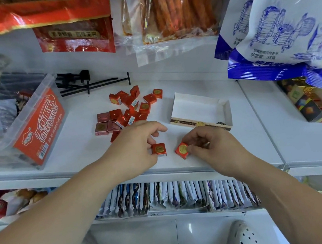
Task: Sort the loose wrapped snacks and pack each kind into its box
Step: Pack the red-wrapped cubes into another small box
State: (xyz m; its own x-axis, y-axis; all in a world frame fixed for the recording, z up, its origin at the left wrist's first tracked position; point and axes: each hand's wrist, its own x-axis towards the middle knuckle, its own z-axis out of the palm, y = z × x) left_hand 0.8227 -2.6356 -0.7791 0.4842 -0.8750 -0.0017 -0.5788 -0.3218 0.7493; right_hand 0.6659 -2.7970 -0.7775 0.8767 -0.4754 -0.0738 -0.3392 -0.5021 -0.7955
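Observation:
Several small red foil-wrapped square snacks (127, 109) lie scattered in a pile on the white shelf (82, 152). An empty shallow white cardboard box (199, 108) with a dark front strip sits to the right of the pile. My left hand (136, 143) pinches one red snack (159, 149) against the shelf near its front edge. My right hand (210, 144) grips another red snack (182, 149), tilted, just right of the first. Both hands are in front of the box.
A clear plastic tub (19, 128) with a red label stands at the left. Black metal hooks (89, 84) lie behind the pile. Hanging snack bags (172, 11) crowd overhead. A dark open box (313, 101) sits at the right. Packets (166, 197) fill the shelf below.

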